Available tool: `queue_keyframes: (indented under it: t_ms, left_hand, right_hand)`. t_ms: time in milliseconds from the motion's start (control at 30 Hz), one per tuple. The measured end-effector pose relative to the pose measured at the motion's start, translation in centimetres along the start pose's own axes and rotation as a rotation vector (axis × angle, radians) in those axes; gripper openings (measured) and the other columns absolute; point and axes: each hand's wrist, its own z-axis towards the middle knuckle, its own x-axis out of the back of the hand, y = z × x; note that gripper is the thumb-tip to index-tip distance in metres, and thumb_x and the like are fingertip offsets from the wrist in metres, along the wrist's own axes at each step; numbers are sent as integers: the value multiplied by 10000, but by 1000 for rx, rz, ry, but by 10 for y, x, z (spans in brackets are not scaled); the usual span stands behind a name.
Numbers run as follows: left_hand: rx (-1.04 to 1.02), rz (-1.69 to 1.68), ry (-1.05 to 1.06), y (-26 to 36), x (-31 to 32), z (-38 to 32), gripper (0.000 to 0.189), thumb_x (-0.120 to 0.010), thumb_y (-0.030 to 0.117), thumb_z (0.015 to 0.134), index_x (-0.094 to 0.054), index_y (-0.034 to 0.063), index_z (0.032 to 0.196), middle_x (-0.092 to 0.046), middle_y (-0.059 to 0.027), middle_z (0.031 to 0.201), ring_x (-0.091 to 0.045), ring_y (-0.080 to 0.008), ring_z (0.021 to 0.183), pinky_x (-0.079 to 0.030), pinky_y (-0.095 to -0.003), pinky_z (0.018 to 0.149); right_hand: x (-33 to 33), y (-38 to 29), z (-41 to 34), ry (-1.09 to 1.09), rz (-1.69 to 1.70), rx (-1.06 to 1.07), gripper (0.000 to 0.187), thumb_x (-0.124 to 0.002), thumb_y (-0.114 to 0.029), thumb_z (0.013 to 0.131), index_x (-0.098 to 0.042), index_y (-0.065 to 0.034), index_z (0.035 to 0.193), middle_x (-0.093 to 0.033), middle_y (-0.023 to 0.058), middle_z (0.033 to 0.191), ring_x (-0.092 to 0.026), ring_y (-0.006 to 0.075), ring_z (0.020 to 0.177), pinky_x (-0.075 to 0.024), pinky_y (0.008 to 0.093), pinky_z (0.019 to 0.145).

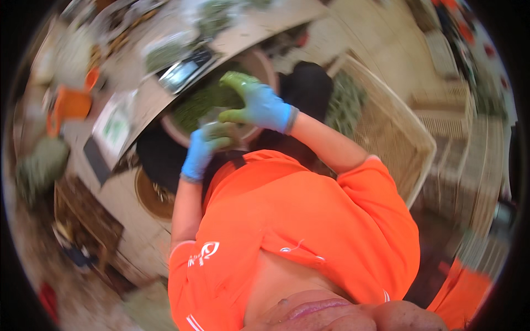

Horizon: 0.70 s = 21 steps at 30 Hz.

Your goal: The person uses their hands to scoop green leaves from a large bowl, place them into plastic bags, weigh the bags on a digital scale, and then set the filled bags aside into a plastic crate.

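My left hand, in a blue glove with green-stained fingers, is curled around what looks like a small clear plastic bag, blurred. My right hand, gloved the same way, is just beyond it, thumb and fingers spread apart with nothing seen between them. Its thumb is close to the bag; whether they touch I cannot tell. Below both hands is a pale pink basin between my knees, holding loose green shredded leaf material. On the table edge beyond lies a digital scale with a lit surface.
The table bears a filled clear bag, a printed plastic bag and an orange jug. At right stands a large woven basket with green leaves. A brown bowl is on the floor at left.
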Motion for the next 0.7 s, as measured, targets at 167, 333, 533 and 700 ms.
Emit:
queue_keyframes:
  t_ms: [167, 333, 533, 700]
  left_hand:
    - [52, 147, -259, 7, -11, 45, 414, -682, -8, 770, -624, 10, 1179, -663, -82, 1049, -620, -171, 918, -505, -289, 841]
    - [-28, 271, -221, 27, -35, 73, 746, -722, 34, 768, -405, 79, 1443, -500, -147, 1364, -509, -215, 1166, -475, -322, 946]
    - [-73, 1521, -92, -68, -7, 86, 589, -727, 304, 749, -580, 116, 1287, -520, -185, 1355, -443, -386, 1270, -378, -457, 1046]
    - [-36, 1504, -119, -85, -3, 82, 534, -703, 310, 752, -618, 131, 1247, -513, -150, 1378, -393, -377, 1317, -329, -464, 1083]
  right_hand:
    - [5, 38, -41, -335, 595, -493, 258, -672, -211, 878, -704, -12, 1038, -719, 116, 944, -651, 155, 890, -502, 290, 855]
    - [125, 64, -98, 160, 959, -482, 234, -513, -155, 965, -699, -17, 1004, -717, 101, 819, -662, 166, 628, -546, 283, 675]
    - [207, 250, -262, 890, -101, -787, 314, -571, -280, 926, -692, -54, 1108, -698, 181, 1030, -675, 289, 921, -516, 375, 849]
    - [169, 321, -349, 847, -273, -1179, 298, -545, -232, 932, -674, -42, 1123, -683, 209, 1047, -663, 345, 945, -504, 406, 860]
